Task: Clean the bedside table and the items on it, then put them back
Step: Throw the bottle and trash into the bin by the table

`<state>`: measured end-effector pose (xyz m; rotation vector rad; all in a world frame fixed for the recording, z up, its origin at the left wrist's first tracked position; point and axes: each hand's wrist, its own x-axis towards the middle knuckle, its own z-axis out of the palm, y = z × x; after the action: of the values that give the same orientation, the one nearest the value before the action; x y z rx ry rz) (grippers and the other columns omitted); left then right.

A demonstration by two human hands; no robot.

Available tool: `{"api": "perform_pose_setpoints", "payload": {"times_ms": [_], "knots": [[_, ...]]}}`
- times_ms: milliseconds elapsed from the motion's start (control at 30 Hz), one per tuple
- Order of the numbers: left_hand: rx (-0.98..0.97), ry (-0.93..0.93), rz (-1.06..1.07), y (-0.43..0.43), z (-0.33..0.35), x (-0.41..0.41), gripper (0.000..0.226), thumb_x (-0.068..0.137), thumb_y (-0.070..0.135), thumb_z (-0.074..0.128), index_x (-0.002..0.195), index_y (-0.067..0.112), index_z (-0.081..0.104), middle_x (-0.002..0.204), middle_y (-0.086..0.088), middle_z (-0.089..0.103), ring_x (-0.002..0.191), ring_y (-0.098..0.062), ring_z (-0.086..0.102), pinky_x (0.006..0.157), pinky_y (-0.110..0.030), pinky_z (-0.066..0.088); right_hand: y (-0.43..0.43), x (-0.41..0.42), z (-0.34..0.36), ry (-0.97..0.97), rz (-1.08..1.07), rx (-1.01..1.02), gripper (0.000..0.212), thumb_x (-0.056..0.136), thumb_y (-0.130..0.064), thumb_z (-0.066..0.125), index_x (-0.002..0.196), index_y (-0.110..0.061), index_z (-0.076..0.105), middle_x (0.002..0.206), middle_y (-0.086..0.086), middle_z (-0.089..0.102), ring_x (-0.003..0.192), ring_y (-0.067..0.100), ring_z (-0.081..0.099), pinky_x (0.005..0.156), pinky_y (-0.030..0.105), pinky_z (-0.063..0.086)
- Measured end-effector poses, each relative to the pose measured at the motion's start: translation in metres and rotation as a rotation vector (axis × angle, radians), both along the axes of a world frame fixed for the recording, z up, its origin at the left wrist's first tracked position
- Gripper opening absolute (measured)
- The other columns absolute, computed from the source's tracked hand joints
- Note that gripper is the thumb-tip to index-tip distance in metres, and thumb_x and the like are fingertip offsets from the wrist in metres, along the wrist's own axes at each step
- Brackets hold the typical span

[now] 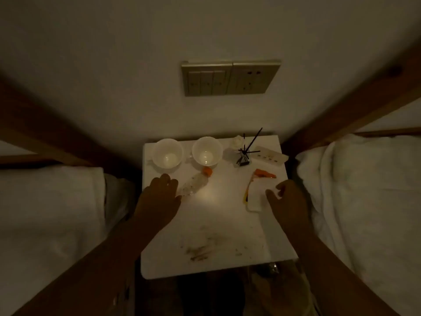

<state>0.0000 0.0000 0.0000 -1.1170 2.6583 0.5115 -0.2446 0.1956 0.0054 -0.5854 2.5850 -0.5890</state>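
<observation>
1 white folded cloth [256,197]: pinched by right hand [286,198]. 1 clear orange-capped plastic bottle [196,182]: touched at fingertips of slack, straight-fingered left hand [159,193].

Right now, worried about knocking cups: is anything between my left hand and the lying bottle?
Nothing visible. The left hand lies right beside the bottle; both cups stand behind them, nearer the wall.

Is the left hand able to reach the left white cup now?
Probably yes: the left hand lies just before the left cup, nothing between them; the bottle lies aside.
</observation>
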Motion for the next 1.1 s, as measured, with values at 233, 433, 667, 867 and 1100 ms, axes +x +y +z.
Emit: {"api": "perform_pose_setpoints", "payload": {"times_ms": [233,433,667,867,1100], "knots": [[-0.047,-0.012,0.037,0.011,-0.044,-0.001,0.058,0.084,0.044,0.064,0.129,0.013,0.047,0.114,-0.009,0.057,0.1,-0.028,0.057,0.078,-0.042,0.054,0.001,-0.013,-0.045,-0.221,-0.378,0.033,0.074,0.08,-0.043,0.072,0.132,-0.004,0.039,0.131,0.018,0.049,0.118,0.035,0.052,0.092,0.044,0.045],[-0.037,-0.002,0.079,0.012,-0.049,-0.008,0.045,0.083,0.039,0.065,0.119,0.015,0.051,0.109,-0.007,0.056,0.097,-0.025,0.055,0.075,-0.038,0.053,-0.008,-0.008,-0.061,-0.284,-0.342,0.053,0.045,0.083,-0.037,0.069,0.109,-0.002,0.059,0.107,0.016,0.064,0.091,0.03,0.06,0.073,0.035,0.048],[0.046,0.073,0.161,0.029,-0.036,-0.006,0.038,0.086,0.034,0.064,0.115,0.012,0.054,0.108,-0.007,0.058,0.098,-0.026,0.055,0.078,-0.04,0.053,-0.009,0.008,-0.05,-0.598,-0.57,-0.278,0.009,0.086,-0.013,0.067,0.082,-0.013,0.06,0.086,0.004,0.06,0.094,0.034,0.059,0.079,0.045,0.054],[0.188,0.234,0.309,0.088,-0.008,-0.006,0.022,0.086,0.027,0.063,0.103,0.014,0.057,0.092,-0.001,0.056,0.083,-0.019,0.057,0.065,-0.025,0.045,0.028,0.023,-0.028,-0.69,-0.489,-0.332,0.006,0.089,-0.015,0.064,0.094,-0.013,0.061,0.102,0.011,0.065,0.099,0.033,0.062,0.087,0.052,0.055],[0.646,0.356,0.644,0.199,0.009,-0.03,0.009,0.088,0.025,0.063,0.088,0.017,0.059,0.074,-0.006,0.062,0.054,-0.017,0.059,0.043,-0.025,0.045,0.129,0.025,-0.011,-0.695,-0.451,-0.303,0.026,0.089,-0.014,0.063,0.114,-0.008,0.059,0.114,0.014,0.064,0.104,0.034,0.063,0.089,0.055,0.053]]}}
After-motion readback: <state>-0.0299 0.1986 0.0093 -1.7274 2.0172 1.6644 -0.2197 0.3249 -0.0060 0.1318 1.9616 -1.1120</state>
